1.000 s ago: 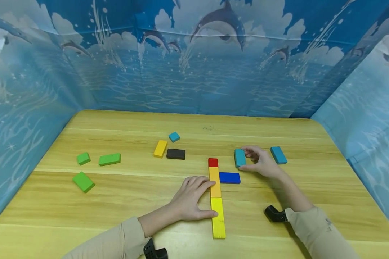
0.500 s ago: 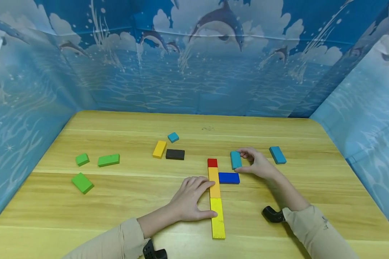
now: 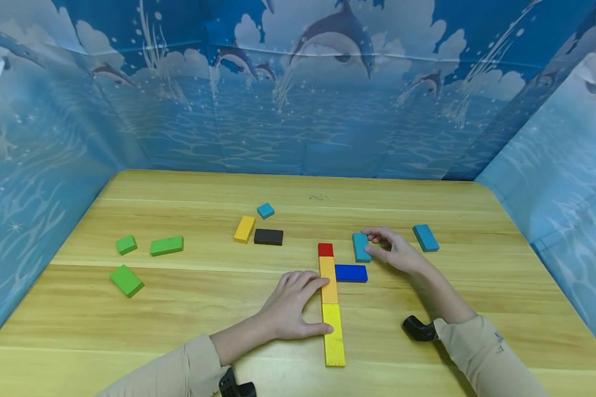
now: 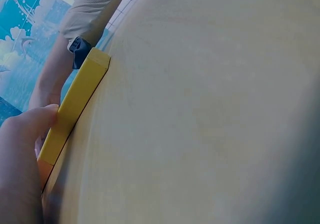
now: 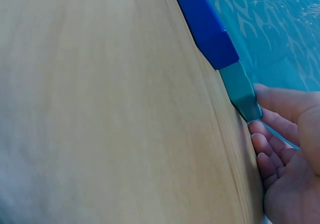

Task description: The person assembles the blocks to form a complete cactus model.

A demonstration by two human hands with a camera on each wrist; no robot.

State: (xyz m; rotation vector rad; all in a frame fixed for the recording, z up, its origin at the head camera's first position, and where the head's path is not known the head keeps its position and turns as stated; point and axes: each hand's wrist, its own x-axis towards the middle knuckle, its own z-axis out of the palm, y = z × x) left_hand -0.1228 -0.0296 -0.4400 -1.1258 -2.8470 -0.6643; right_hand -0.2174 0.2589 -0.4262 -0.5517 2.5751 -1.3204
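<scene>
1. Now, head: inside the table's (image 3: pixel 179 193) far edge, we're moving the teal block (image 3: pixel 360 248) nearer the blue block (image 3: pixel 351 273), apparently assembling.
2. Left wrist: our spread left hand (image 4: pixel 20 159) is touching the yellow block (image 4: pixel 75 107).
3. Right wrist: our right hand (image 5: pixel 300 169) is touching teal, pinch unclear.

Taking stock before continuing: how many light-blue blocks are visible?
3: a light-blue block at the right hand, another farther right, a small one beyond the black block.

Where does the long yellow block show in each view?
Head: long yellow block low, just right of centre, left hand touching it.
Left wrist: left side, slanting, the thumb against it.
Right wrist: not in it.
Shared landmark: sea-print backdrop, in all three.
</scene>
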